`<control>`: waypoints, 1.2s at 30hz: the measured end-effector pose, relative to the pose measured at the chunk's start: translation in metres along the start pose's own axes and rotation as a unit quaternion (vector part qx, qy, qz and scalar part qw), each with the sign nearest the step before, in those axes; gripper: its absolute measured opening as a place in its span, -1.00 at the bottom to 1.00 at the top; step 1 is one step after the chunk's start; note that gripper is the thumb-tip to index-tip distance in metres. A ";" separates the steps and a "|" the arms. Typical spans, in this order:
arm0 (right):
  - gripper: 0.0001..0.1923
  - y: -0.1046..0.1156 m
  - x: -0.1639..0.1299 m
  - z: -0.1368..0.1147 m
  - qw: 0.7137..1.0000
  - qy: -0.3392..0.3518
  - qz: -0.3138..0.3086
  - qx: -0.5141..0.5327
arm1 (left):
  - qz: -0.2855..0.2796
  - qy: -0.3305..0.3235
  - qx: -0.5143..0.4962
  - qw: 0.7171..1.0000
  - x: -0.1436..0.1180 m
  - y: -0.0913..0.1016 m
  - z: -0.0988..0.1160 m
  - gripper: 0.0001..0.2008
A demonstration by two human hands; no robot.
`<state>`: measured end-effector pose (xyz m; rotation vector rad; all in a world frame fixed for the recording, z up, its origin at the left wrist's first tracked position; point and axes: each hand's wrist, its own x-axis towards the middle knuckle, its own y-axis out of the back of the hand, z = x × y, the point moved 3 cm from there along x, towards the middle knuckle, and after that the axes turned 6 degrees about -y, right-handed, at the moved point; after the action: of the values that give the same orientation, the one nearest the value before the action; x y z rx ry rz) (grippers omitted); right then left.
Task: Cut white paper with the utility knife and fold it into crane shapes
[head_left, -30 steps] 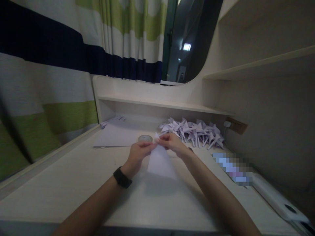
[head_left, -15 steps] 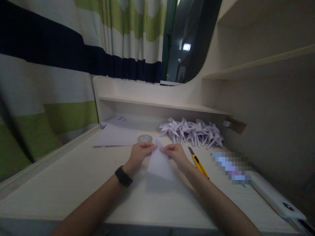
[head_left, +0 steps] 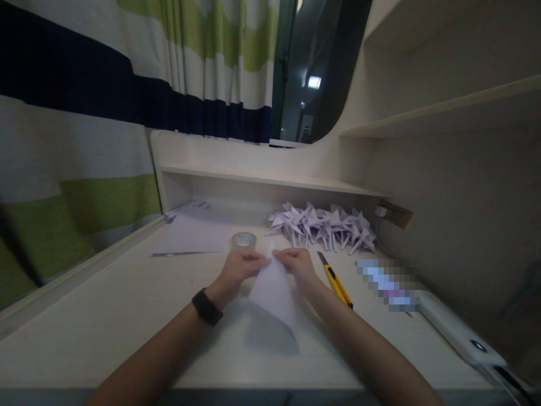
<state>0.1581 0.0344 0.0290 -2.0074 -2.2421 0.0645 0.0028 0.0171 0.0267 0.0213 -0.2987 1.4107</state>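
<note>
paper sheet (head_left: 274,290): left hand (head_left: 239,270) and right hand (head_left: 301,266) pinch its 12 o'clock tip, apparently; align edges before creasing.

Both forearms reach forward and meet in the middle. The left hand (head_left: 240,269) and right hand (head_left: 298,265) are close together, fingers pinched shut.

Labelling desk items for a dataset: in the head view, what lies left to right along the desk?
Flat paper sheets → tape roll → folded paper held by left hand and right hand → yellow utility knife → white device.
</note>
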 end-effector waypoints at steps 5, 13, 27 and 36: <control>-0.68 0.001 0.002 0.001 1.000 0.001 0.008 0.005 | -0.023 0.018 0.001 1.000 0.001 -0.001 -0.006 -0.75; -0.56 -0.001 0.004 0.007 0.999 -0.039 -0.032 -0.016 | 0.030 0.003 0.011 0.999 0.003 0.005 -0.003 -0.74; -0.50 -0.005 0.000 0.016 0.997 -0.057 -0.025 -0.043 | 0.067 -0.025 0.008 0.997 0.009 0.018 0.000 -0.70; -0.51 -0.003 0.002 0.025 0.993 -0.090 -0.047 -0.053 | 0.085 -0.053 0.040 0.994 0.007 0.020 0.009 -0.73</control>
<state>0.1514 0.0373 0.0044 -2.0176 -2.4981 0.1261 -0.0178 0.0258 0.0341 0.1399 -0.3368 1.5942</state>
